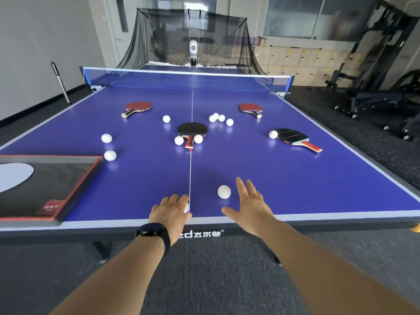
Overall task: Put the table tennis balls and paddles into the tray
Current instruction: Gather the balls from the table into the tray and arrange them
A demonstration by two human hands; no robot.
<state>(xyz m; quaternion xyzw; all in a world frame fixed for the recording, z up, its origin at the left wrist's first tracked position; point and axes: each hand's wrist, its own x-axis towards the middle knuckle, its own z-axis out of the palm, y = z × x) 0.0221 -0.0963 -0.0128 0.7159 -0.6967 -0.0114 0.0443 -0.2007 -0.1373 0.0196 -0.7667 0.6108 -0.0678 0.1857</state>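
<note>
My left hand [171, 211] curls over a white ball [186, 207] at the near edge of the blue table [295, 178]; only a sliver of that ball shows. My right hand [248, 204] is spread open just right of another white ball [224, 191], not touching it. Several more white balls lie scattered further out. A black paddle [192, 130] rests on the centre line, a second black paddle [293, 137] at the right, and two red paddles [137, 107] [250, 108] near the net. The black tray [75, 189] with a red rim sits at the near left.
The net [188, 80] crosses the table's middle. Behind it stand a ball machine [193, 51] and its catch netting. Gym equipment [375, 83] occupies the floor on the right. A pole [60, 81] leans on the left wall.
</note>
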